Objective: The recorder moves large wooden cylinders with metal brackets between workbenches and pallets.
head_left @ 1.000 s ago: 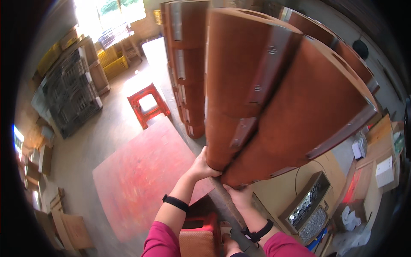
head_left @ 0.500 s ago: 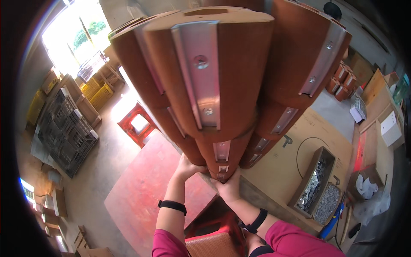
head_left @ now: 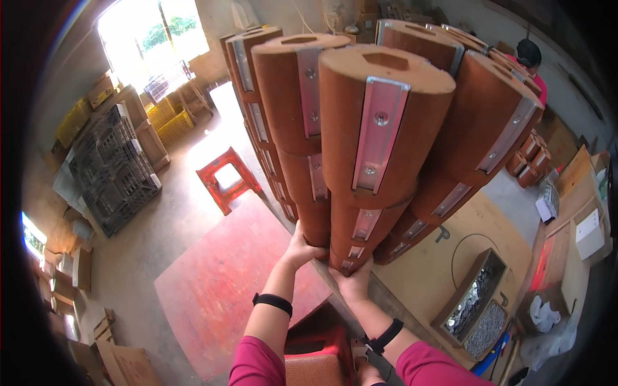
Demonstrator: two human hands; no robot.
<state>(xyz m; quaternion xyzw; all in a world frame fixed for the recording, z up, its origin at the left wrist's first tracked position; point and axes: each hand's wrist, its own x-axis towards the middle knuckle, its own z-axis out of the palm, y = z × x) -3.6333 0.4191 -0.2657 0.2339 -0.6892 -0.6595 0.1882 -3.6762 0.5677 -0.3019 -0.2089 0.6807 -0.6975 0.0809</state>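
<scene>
Tall stacks of reddish-brown cylinders with screwed metal strips down their sides stand in front of me. The nearest stack (head_left: pixel 386 128) has a hexagonal recess in its top. My left hand (head_left: pixel 301 249) is closed around the low part on the left, where the nearest stack meets the neighbouring stack (head_left: pixel 302 96). My right hand (head_left: pixel 353 283) is closed about the foot of the nearest stack, on its right side. The cylinders partly hide the fingers of both hands.
A cardboard-covered table (head_left: pixel 476 212) holds a box of small metal pieces (head_left: pixel 465 315) and a tray of screws (head_left: pixel 486 331). A red stool (head_left: pixel 230 180) stands beyond a reddish board (head_left: pixel 225 289). Another person (head_left: pixel 529 58) is at the far right.
The view has shifted back and left, so the stack tops show lower and more fully. The nearest stack now appears farther right, apart from its left neighbour at the top. Both hands stay low.
</scene>
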